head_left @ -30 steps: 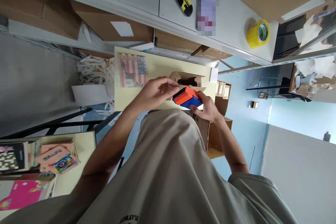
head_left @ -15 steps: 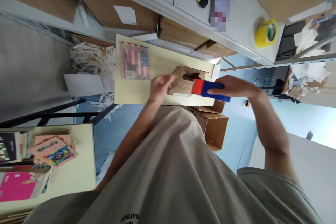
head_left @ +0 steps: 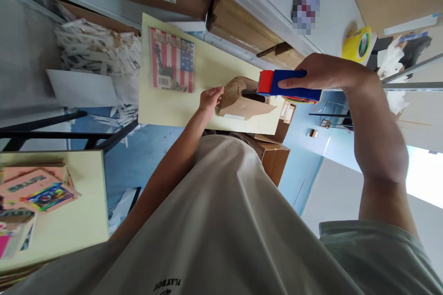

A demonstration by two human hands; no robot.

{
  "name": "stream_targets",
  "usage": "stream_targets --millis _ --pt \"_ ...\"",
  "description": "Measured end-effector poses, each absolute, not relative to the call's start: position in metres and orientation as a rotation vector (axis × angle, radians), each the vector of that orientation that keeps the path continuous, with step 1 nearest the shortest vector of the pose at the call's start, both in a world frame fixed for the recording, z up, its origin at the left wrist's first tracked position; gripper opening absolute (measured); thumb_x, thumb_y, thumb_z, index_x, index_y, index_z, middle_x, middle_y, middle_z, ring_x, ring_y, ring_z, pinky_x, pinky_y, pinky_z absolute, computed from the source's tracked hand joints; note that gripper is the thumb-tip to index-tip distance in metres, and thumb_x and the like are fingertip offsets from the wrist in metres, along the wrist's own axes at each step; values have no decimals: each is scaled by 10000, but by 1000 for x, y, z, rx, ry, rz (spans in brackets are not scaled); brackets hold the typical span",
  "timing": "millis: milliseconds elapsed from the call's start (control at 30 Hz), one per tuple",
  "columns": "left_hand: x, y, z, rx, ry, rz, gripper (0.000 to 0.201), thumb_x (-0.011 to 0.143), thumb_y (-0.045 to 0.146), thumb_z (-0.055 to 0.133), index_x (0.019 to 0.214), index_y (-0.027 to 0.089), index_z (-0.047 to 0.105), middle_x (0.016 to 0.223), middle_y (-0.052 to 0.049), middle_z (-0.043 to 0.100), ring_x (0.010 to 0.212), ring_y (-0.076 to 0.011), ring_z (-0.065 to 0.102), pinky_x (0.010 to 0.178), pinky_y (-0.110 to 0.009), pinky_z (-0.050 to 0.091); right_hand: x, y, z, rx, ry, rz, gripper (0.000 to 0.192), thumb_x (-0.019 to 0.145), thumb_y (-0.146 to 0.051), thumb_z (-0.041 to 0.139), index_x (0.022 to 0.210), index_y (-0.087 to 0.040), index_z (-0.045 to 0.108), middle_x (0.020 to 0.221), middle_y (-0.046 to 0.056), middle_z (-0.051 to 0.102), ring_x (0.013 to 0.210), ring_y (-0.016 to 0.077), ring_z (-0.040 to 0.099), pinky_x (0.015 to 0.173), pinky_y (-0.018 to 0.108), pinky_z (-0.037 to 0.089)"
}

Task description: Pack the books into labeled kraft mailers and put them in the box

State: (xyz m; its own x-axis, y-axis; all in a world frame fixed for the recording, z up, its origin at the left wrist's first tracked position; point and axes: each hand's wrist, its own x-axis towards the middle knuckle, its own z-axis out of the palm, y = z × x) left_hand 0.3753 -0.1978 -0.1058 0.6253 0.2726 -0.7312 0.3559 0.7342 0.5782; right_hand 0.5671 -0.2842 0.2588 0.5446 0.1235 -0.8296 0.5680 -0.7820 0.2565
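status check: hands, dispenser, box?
Right hand gripping blue-and-red tape dispenser, held above the box. Left hand steadying small cardboard box on yellow table. Nothing between dispenser and box.

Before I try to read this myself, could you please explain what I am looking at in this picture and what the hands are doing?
This is a single view from a camera worn on a person's head, looking down past their pale shirt at their own two bare hands; there is no machine. The right hand holds a blue and red tape dispenser just above a small brown cardboard box. The left hand touches that box at its other end. The box lies on a pale yellow table, beside a flat item printed with red and white stripes. On the grey surface beyond sits a roll of yellow tape, with larger cardboard boxes stacked beneath.
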Motion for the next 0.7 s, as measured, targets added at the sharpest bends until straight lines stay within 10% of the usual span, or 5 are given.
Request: stream_targets --millis 700 --pt "389 -237 -141 759 954 -137 385 874 379 906 710 248 583 634 58 529 594 -122 493 602 -260 361 581 -262 239 2186 542 -1174 841 1036 -923 704 830 -109 751 775 60 631 776 151 497 750 389 310"
